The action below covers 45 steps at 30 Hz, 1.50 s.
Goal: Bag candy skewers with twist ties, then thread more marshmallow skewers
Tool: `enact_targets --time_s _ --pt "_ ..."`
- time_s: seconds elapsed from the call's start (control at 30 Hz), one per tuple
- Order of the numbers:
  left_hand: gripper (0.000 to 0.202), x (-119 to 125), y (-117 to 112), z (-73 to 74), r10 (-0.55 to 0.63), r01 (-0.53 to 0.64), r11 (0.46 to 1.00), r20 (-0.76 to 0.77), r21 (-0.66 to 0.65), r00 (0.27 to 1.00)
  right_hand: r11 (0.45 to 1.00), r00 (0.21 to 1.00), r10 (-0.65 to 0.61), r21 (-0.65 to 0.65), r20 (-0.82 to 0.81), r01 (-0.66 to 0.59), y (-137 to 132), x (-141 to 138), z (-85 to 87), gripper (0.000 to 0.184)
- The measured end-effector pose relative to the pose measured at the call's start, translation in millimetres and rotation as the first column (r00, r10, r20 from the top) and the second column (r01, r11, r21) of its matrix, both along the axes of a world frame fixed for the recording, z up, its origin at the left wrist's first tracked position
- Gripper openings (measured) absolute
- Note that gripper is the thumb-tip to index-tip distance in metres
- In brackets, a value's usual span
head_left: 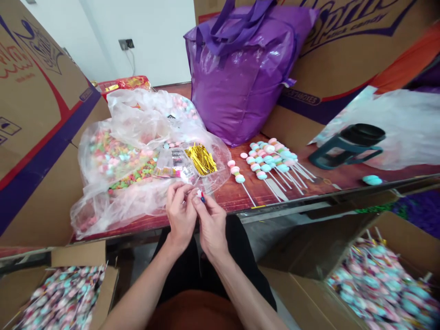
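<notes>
My left hand [181, 211] and my right hand [212, 225] meet just in front of the table edge, fingertips pinched together. Between them shows a small white piece with red and blue spots [201, 197]; its kind is too small to make out. Ahead of my fingers lie gold twist ties [202, 160] and small printed clear packets [174, 164] on plastic. To the right, one marshmallow stick [237, 174] lies apart from a row of several pink and blue marshmallow sticks [266, 158]. A loose pink piece [244, 156] sits between.
Clear bags of colourful candy [117, 151] cover the table's left side. A purple bag [240, 73] stands behind, near a teal-handled jug [347, 145]. Big cardboard boxes [44, 137] flank the table. Below, open cartons hold candy sticks [65, 293] and more marshmallow sticks [381, 284].
</notes>
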<state>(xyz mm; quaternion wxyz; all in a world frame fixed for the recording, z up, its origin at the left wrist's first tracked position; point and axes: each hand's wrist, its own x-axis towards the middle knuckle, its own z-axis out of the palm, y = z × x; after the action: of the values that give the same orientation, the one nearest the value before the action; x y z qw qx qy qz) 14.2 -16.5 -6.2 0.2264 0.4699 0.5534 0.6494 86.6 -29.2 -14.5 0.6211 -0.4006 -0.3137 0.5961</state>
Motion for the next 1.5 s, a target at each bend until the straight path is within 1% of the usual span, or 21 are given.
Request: enact_targets --time_s 0.07,0.13,0.2,0.3,0.33,0.4,0.43,0.5,0.63,0.73,0.83,0.93,1.07,1.13,1.17,1.23,1.3,1.33,1.4,1.43,1.5 --pt "0.019 5.3 -15.0 -3.1 0.069 -0.063 0.998 0.223 -0.031 0.972 0.997 0.997 -0.061 -0.045 -0.046 0.059 2.3 -8.8 -4.6 0.023" --pt "0.028 3.5 -23.5 -4.3 0.075 -0.038 0.995 0.47 -0.088 0.88 0.995 0.997 -0.073 -0.069 -0.039 0.071 2.0 -7.2 -10.3 0.023" --pt "0.034 -2.8 -27.2 -2.6 -0.017 0.168 0.974 0.697 -0.149 0.717 0.998 0.999 -0.037 -0.059 0.006 0.038 0.5 0.7 -13.0 0.022" --pt "0.039 -13.0 -27.0 3.8 -0.046 0.495 0.851 0.914 -0.176 0.403 1.0 0.994 0.006 -0.002 0.109 -0.006 -2.2 15.8 -7.8 0.02" --pt "0.04 -15.3 -26.0 6.0 -0.013 0.533 0.827 0.942 -0.178 0.334 1.0 0.989 0.021 0.019 0.148 -0.024 -3.0 20.4 -4.2 0.02" --pt "0.041 -16.8 -23.8 9.0 0.025 0.544 0.82 0.96 -0.179 0.278 0.995 0.97 0.072 0.054 0.23 -0.087 -4.6 28.3 2.7 0.02" --pt "0.04 -15.9 -23.0 9.6 0.019 0.538 0.824 0.958 -0.177 0.286 0.99 0.957 0.099 0.069 0.272 -0.122 -5.5 31.4 5.3 0.02" --pt "0.036 -10.7 -22.5 8.8 -0.017 0.494 0.852 0.934 -0.173 0.358 0.983 0.931 0.11 0.097 0.349 -0.153 -7.4 35.3 6.9 0.022" --pt "0.037 4.8 -25.9 5.0 -0.055 0.359 0.92 0.858 -0.155 0.511 0.993 0.914 0.006 0.107 0.405 -0.054 -9.7 38.4 -2.1 0.034" --pt "0.04 8.0 -27.3 5.4 -0.076 0.387 0.909 0.853 -0.153 0.516 0.995 0.913 -0.016 0.099 0.408 -0.027 -8.2 45.3 -9.4 0.041" --pt "0.042 2.7 -22.7 7.6 -0.029 0.414 0.885 0.864 -0.211 0.503 0.989 0.885 0.038 0.11 0.463 -0.1 -6.6 58.4 -10.8 0.043" --pt "0.046 1.8 -13.8 7.9 0.033 0.37 0.897 0.871 -0.242 0.49 0.981 0.822 0.077 0.102 0.564 -0.162 -5.7 70.6 -9.0 0.043" --pt "0.047 13.4 -3.5 6.1 0.04 0.265 0.942 0.851 -0.207 0.523 0.99 0.726 -0.053 0.133 0.685 -0.054 5.7 89.4 -8.0 0.045" --pt "0.047 17.2 0.6 5.2 0.052 0.2 0.961 0.833 -0.192 0.551 0.98 0.616 -0.192 0.187 0.764 0.073 19.4 107.3 -9.7 0.041" --pt "0.047 17.3 2.7 4.7 0.06 0.178 0.965 0.825 -0.192 0.561 0.962 0.51 -0.274 0.227 0.815 0.153 27.9 118.7 -11.3 0.038" --pt "0.046 14.7 6.9 3.8 0.075 0.156 0.967 0.813 -0.2 0.577 0.91 0.197 -0.364 0.302 0.91 0.285 46.4 143.6 -16.3 0.026" --pt "0.045 10.8 10.6 2.7 0.08 0.139 0.971 0.807 -0.196 0.585 0.892 -0.077 -0.3 0.309 0.951 0.33 63.6 166.2 -22.9 0.015" --pt "0.045 9.2 12.2 2.2 0.078 0.129 0.974 0.808 -0.188 0.584 0.9 -0.16 -0.249 0.289 0.955 0.326 70.7 175.0 -26.5 0.013" --pt "0.045 7.4 14.6 1.2 0.069 0.121 0.978 0.815 -0.168 0.576 0.922 -0.21 -0.179 0.239 0.961 0.305 80.5 186.3 -33.1 0.013" --pt "0.045 7.0 15.4 0.8 0.064 0.123 0.979 0.82 -0.162 0.569 0.922 -0.191 -0.181 0.234 0.965 0.308 82.6 188.8 -35.7 0.015" --pt "0.046 6.0 17.0 0.1 0.059 0.124 0.98 0.831 -0.153 0.553 0.894 -0.088 -0.269 0.283 0.959 0.348 80.4 188.6 -38.1 0.016"
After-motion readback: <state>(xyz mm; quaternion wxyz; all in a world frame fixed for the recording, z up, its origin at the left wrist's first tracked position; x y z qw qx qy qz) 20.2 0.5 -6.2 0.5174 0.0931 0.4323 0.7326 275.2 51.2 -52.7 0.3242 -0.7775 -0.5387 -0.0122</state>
